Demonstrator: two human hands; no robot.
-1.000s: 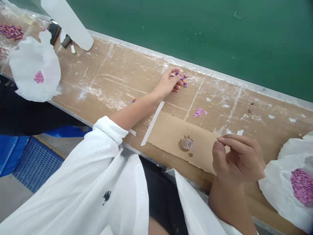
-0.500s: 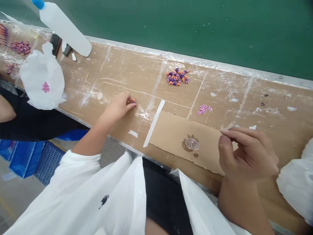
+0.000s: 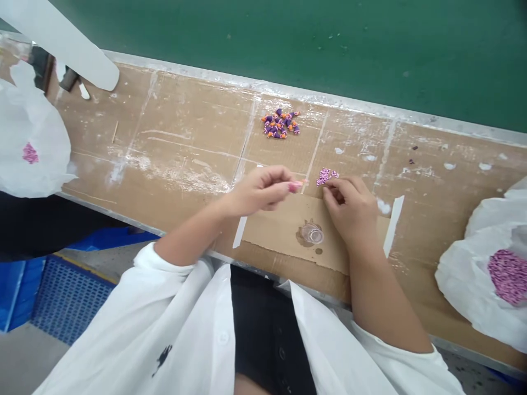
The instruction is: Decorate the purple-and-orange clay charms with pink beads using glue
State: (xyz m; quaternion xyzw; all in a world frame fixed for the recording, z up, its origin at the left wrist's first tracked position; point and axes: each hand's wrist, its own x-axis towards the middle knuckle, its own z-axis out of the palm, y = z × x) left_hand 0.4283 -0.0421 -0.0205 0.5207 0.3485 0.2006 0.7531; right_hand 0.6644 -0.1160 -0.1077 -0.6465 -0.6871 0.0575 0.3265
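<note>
Left hand (image 3: 259,190) pinches a small piece; right hand (image 3: 349,206), fingers curled, reaches the pink beads (image 3: 325,176) mid-workbench; next calls for precise picking.

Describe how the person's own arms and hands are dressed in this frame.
Both hands are bare: no gloves, rings or watch show on the left hand or the right hand. The forearms are uncovered too. White sleeves of a loose, button-front shirt are pushed up near the elbows; the shirt bears a small dark emblem.
</note>
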